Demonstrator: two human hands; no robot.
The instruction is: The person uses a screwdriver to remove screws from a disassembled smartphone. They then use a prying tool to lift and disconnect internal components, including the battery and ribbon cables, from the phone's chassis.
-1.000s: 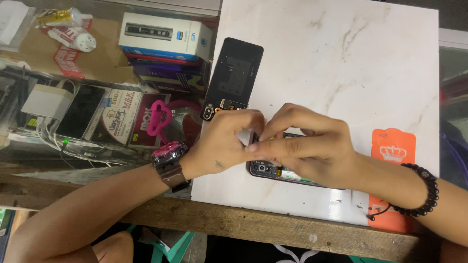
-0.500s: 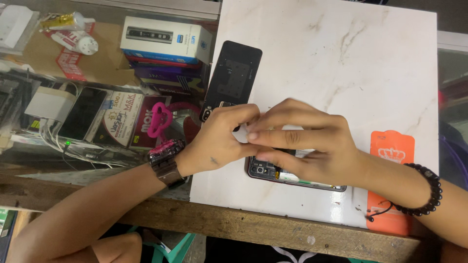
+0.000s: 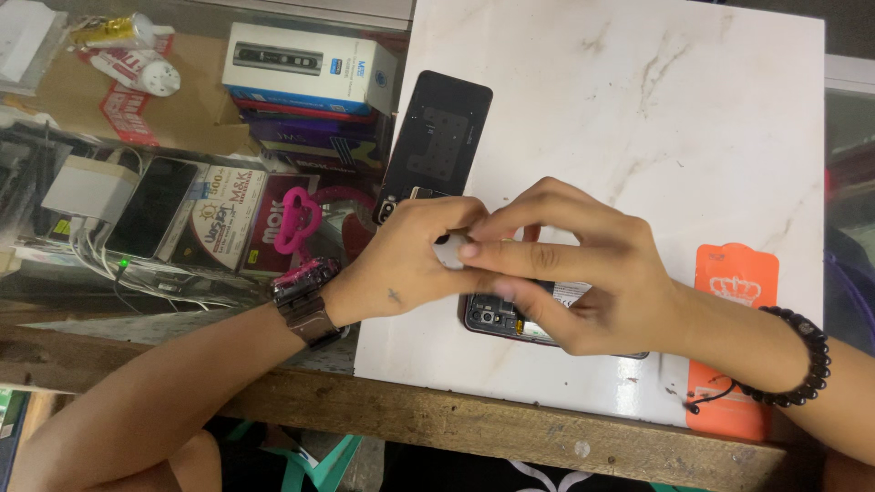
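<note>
Opened phone (image 3: 497, 319) lengthwise left-right, camera end left

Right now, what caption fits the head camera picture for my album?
Two hands, left hand and right hand, meet over an opened phone on a white marble slab.

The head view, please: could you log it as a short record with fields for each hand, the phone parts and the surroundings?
left hand: left hand, wearing a wristwatch, pinches a small pale part
right hand: right hand, beaded bracelet on the wrist, fingertips meet the left's on that part
under the hands: opened phone, insides showing
beside: black back cover, lying flat
surface: white marble slab
right edge: orange packet
left: boxes under glass
</note>
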